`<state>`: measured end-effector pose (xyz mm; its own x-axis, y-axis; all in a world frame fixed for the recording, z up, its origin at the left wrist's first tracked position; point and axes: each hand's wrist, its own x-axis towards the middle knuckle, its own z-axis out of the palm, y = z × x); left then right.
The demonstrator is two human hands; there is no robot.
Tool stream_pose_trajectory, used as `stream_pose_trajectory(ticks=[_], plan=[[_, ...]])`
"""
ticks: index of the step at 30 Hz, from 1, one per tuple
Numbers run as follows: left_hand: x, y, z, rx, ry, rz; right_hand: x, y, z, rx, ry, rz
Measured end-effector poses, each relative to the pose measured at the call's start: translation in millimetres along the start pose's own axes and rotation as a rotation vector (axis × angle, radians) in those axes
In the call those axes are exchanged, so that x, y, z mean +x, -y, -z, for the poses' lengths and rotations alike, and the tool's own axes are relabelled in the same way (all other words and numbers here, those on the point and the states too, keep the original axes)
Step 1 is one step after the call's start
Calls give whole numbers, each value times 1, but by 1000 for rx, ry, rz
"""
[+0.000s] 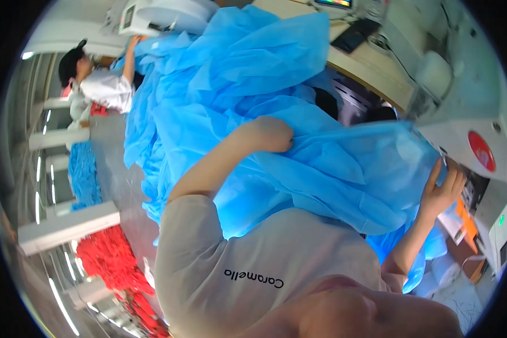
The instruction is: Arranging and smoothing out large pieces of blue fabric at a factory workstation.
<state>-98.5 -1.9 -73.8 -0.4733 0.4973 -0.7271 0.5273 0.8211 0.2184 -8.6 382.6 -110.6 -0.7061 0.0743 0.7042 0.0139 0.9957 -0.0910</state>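
Observation:
A large heap of thin, sheer blue fabric (225,79) spreads over my lap and the work surface. My left hand (270,135) is closed in a fist on a gathered fold of it, near the middle. From there the cloth stretches right to a white sewing machine (462,138) with a red round sticker. Beside the machine, at the fabric's right edge, lies my right hand (444,186), its fingers stretched out and spread. The needle area is too small to make out.
A dark phone (355,35) rests on the pale table (377,73) at the back right, below a lit screen (333,3). At far left a co-worker (104,84) in a white shirt reaches toward another machine (143,17). Red fabric piles (110,259) and blue fabric (84,174) lie along the left.

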Motion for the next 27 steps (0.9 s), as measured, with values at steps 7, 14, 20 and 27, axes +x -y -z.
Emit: stream_pose_trajectory(ticks=[7, 14, 20, 27], plan=[[-36, 8, -106, 154, -499, 687, -7, -3, -25, 103, 90, -60], [-10, 25, -94, 235, -773, 688, -24, -8, -26, 412, 234, -366], [-29, 35, -21, 193, -987, 231, -13, 23, -33, 387, 324, -332], [-16, 9, 20, 35, -938, 273, -9, 7, 11, 605, 235, -546]])
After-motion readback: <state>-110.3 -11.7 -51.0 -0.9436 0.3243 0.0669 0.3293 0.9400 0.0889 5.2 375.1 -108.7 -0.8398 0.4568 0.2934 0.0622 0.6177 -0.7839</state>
